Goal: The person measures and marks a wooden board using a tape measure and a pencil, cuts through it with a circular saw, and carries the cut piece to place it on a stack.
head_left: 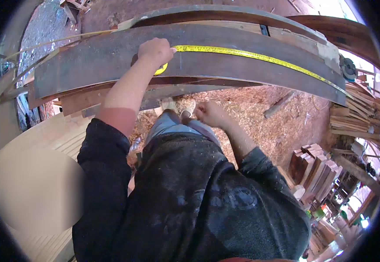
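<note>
My left hand (156,51) is closed around a tape measure (162,69), whose yellow case shows below my fingers. Its yellow blade (251,55) stretches to the right from my fingertips along a long dark wooden board (225,65), reaching the board's right end. My left thumb and fingers pinch near the blade. Hanging in front of my legs, my right hand (210,114) has its fingers curled in, away from the board; whether anything is inside them is hidden.
More boards lie under and behind the dark one. A round power tool (348,69) sits past its right end. Thin sticks (358,109) and a stack of wooden blocks (314,168) are on the right. Wood shavings (251,109) cover the ground. Pale slatted wood (45,135) stands at left.
</note>
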`<state>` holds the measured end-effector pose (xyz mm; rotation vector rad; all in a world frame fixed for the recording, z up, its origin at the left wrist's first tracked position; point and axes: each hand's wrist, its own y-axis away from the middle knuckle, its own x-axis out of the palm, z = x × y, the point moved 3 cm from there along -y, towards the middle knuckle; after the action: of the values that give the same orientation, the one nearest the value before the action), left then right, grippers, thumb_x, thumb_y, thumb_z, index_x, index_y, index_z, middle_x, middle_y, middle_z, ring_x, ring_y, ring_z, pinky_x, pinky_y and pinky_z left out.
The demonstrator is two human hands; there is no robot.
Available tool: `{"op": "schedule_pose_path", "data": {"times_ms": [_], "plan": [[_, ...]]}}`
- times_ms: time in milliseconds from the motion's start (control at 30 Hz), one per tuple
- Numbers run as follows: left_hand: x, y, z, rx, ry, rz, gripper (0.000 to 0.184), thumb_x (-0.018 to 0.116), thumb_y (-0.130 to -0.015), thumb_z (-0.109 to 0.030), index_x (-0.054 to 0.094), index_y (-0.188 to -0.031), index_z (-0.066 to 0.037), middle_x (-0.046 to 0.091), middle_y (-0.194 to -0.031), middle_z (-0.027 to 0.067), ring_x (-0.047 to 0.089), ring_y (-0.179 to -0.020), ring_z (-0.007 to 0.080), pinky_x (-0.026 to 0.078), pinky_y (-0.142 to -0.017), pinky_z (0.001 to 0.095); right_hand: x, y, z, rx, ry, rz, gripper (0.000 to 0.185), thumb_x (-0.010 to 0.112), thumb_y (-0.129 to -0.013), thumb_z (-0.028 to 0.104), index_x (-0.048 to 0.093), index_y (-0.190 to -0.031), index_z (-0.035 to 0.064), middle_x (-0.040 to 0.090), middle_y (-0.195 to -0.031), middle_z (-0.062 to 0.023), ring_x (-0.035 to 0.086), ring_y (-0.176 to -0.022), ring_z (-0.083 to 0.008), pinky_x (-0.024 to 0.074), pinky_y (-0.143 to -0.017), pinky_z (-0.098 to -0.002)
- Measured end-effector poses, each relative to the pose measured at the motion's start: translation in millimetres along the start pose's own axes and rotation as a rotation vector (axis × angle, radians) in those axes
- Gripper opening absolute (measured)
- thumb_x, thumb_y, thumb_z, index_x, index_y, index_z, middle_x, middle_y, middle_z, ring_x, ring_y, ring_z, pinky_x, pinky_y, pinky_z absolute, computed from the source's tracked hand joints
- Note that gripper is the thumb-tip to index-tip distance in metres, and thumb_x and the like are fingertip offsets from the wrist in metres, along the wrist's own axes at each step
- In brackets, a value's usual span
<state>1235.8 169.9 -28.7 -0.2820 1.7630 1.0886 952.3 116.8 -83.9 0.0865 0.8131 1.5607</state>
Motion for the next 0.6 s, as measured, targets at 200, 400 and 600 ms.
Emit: {"op": "schedule_pose_path", "data": {"times_ms": [200,400,600], "plan": [[-6,2,-3,0.004,-0.029,0.052,0.048,0.062,-0.100,-0.050,0.076,-0.120,-0.010,0.075,-0.121,0.0154,0.071,-0.115,0.0353,0.056,-0.096,0.0488,19,59,-102,0.163,-0.024,-0.256,0.027,0.062,-0.093,0.025,0.070,-0.089,0.0002,0.070,-0.084,-0.0255,0.068,-0.079,-0.0455,0.0542,-0.073,-0.0513],[7,-15,9,0.089,-0.070,-0.002,0.047,0.058,-0.102,-0.051,0.077,-0.114,-0.010,0.074,-0.119,0.0175,0.070,-0.112,0.0388,0.055,-0.094,0.0514,15,97,-176,0.465,0.055,-0.438,0.023,0.064,-0.091,0.024,0.071,-0.082,0.0036,0.071,-0.079,-0.0198,0.071,-0.077,-0.0355,0.0544,-0.069,-0.0418],[6,1,98,0.049,-0.116,0.027,0.049,0.061,-0.100,-0.050,0.076,-0.117,-0.006,0.073,-0.121,0.0188,0.069,-0.115,0.0381,0.054,-0.097,0.0497,92,116,-254,0.605,-0.011,-0.289,0.031,0.060,-0.093,0.027,0.073,-0.079,0.0029,0.072,-0.078,-0.0197,0.071,-0.075,-0.0351,0.0562,-0.072,-0.0473]]}}
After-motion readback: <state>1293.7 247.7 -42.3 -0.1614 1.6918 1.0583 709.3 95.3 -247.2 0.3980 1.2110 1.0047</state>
